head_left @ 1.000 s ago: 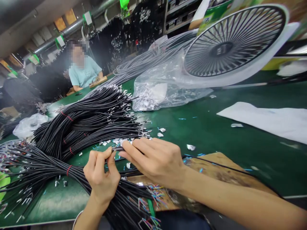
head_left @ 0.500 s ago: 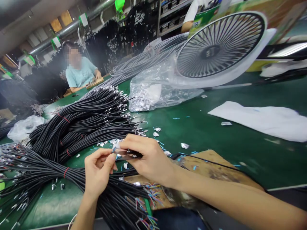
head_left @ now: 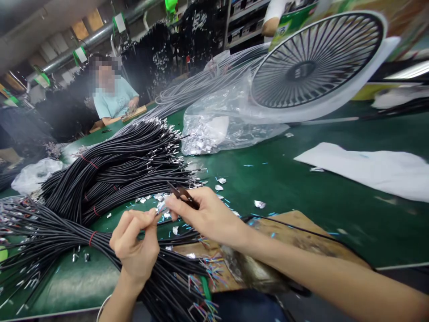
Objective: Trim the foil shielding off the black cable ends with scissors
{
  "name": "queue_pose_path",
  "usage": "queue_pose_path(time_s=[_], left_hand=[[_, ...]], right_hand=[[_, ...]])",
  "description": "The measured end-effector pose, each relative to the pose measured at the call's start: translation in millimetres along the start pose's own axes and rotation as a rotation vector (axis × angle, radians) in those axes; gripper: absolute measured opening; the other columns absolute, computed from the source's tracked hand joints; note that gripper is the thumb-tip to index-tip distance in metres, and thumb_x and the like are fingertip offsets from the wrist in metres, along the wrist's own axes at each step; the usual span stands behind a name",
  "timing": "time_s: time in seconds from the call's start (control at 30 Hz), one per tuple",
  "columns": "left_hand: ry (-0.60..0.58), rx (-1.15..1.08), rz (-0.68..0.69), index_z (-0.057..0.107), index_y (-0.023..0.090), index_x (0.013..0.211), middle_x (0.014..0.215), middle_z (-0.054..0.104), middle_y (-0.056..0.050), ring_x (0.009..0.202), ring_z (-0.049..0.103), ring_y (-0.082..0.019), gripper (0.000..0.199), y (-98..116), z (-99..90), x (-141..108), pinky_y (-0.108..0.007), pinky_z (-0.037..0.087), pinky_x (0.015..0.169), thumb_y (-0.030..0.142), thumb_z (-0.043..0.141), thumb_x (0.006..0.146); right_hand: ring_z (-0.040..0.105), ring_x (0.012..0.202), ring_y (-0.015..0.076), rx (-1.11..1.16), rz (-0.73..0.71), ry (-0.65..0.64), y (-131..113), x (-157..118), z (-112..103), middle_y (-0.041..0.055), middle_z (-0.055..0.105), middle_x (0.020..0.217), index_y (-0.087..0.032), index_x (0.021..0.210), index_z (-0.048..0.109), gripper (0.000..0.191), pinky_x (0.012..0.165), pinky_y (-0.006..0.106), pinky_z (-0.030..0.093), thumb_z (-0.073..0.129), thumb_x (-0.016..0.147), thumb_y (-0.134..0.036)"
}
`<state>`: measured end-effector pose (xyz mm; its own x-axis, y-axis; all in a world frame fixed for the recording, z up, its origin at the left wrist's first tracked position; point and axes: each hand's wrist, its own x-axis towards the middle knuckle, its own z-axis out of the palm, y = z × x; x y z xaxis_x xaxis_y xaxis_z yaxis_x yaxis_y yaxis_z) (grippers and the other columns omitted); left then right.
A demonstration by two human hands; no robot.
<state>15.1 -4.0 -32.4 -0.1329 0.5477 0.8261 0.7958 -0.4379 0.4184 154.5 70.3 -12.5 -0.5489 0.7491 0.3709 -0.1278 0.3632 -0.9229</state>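
Cable end [head_left: 158, 211]: above the tabletop [head_left: 278, 179], between the two hands; small and partly hidden by fingertips.
Left hand [head_left: 136, 239]: thumb and forefinger together, grip clamped on the cable end.
Right hand [head_left: 211, 214]: grip closed around a dark pointed tool [head_left: 184, 197], its tip angled up and away from the cable end; thumb and fingertips just beside the cable end, whether touching I cannot tell.
Near bundle [head_left: 72, 227]: black cables with a red tie, running below the left hand; coloured wires [head_left: 214, 268] fan out by a stained wooden board [head_left: 295, 226].
Far bundles [head_left: 100, 179]: black cables heaped beyond the hands, red ties, pale tips pointing right.
Scraps: foil bits [head_left: 259, 204] and blue snippets [head_left: 248, 165], scattered.
Further out: clear plastic bag [head_left: 234, 125] beside a round fan [head_left: 301, 69]; white sheet [head_left: 362, 169] at right.
Far side: a person in a light blue shirt [head_left: 115, 100].
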Motion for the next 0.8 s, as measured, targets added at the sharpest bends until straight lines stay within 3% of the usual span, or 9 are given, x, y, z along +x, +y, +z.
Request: queue_pose_path(time_s=[0.1,0.17,0.23,0.3,0.4,0.47,0.53,0.63,0.8], left_hand=[[0.016,0.085,0.065,0.061,0.019,0.07,0.062,0.055,0.002,0.056,0.055,-0.01,0.015,3,1.2,1,-0.023,0.047,0.054,0.005,0.061,0.075],[0.028,0.109,0.048,0.062,0.019,0.07,0.06,0.053,0.002,0.053,0.052,-0.01,0.015,5,2.2,2,-0.023,0.045,0.051,0.006,0.06,0.076],[0.046,0.132,0.031,0.062,0.02,0.07,0.057,0.052,0.002,0.049,0.049,-0.009,0.014,6,2.4,2,-0.023,0.043,0.049,0.008,0.06,0.077],[0.074,0.151,0.018,0.061,0.02,0.07,0.056,0.051,0.002,0.047,0.046,-0.009,0.013,8,1.1,3,-0.023,0.042,0.048,0.009,0.06,0.077],[0.091,0.174,0.004,0.061,0.02,0.067,0.056,0.051,0.0,0.05,0.048,-0.012,0.012,12,-2.6,6,-0.026,0.043,0.051,0.012,0.061,0.076],[0.034,0.191,-0.042,0.058,0.02,0.059,0.052,0.048,-0.001,0.052,0.049,-0.015,0.016,15,-4.8,8,-0.028,0.043,0.053,0.015,0.064,0.074],[-0.049,0.199,-0.112,0.056,0.021,0.052,0.046,0.043,-0.001,0.052,0.049,-0.017,0.022,18,-5.5,10,-0.029,0.044,0.053,0.021,0.066,0.072],[-0.103,0.172,-0.184,0.057,0.021,0.05,0.042,0.04,-0.001,0.05,0.049,-0.018,0.025,18,-4.1,8,-0.03,0.045,0.051,0.028,0.067,0.071],[-0.092,0.163,-0.19,0.064,0.02,0.06,0.05,0.049,-0.003,0.049,0.049,-0.014,0.015,11,0.2,-1,-0.026,0.043,0.049,0.024,0.063,0.074]], right_hand=[[0.038,0.048,0.0085,-0.24,-0.276,0.109,1,-8,1,-0.002,0.046,0.052,-0.014,0.06,0.058,0.027,0.045,0.021,0.03,0.048,0.085,-0.021],[0.041,0.05,0.009,-0.416,-0.496,0.093,3,-13,1,-0.0001,0.05,0.056,-0.014,0.066,0.06,0.026,0.047,0.021,0.031,0.043,0.085,-0.013],[0.042,0.05,0.0096,-0.515,-0.601,0.037,4,-16,0,0.0011,0.052,0.057,-0.014,0.068,0.061,0.029,0.046,0.021,0.032,0.038,0.087,-0.01],[0.044,0.05,0.0095,-0.458,-0.568,0.06,3,-15,-1,0.0012,0.054,0.059,-0.014,0.075,0.063,0.026,0.046,0.02,0.034,0.041,0.088,-0.013],[0.046,0.05,0.0091,-0.239,-0.338,0.232,-3,-7,-2,-0.0004,0.055,0.06,-0.014,0.082,0.065,0.014,0.045,0.019,0.037,0.054,0.084,-0.021],[0.044,0.049,0.009,-0.172,-0.2,0.24,-7,-3,-1,-0.0017,0.053,0.056,-0.014,0.069,0.063,0.017,0.044,0.019,0.035,0.056,0.082,-0.022],[0.043,0.049,0.0087,-0.169,-0.16,0.171,-9,-2,1,-0.0025,0.05,0.052,-0.014,0.057,0.058,0.025,0.044,0.019,0.034,0.056,0.081,-0.02],[0.045,0.049,0.0086,-0.209,-0.26,0.13,-7,-5,4,-0.0017,0.053,0.054,-0.014,0.059,0.059,0.024,0.046,0.02,0.035,0.055,0.082,-0.017],[0.046,0.049,0.0118,-0.551,-0.626,0.199,3,-14,2,0.0031,0.055,0.055,-0.012,0.065,0.062,0.029,0.044,0.024,0.035,0.043,0.086,-0.01]])
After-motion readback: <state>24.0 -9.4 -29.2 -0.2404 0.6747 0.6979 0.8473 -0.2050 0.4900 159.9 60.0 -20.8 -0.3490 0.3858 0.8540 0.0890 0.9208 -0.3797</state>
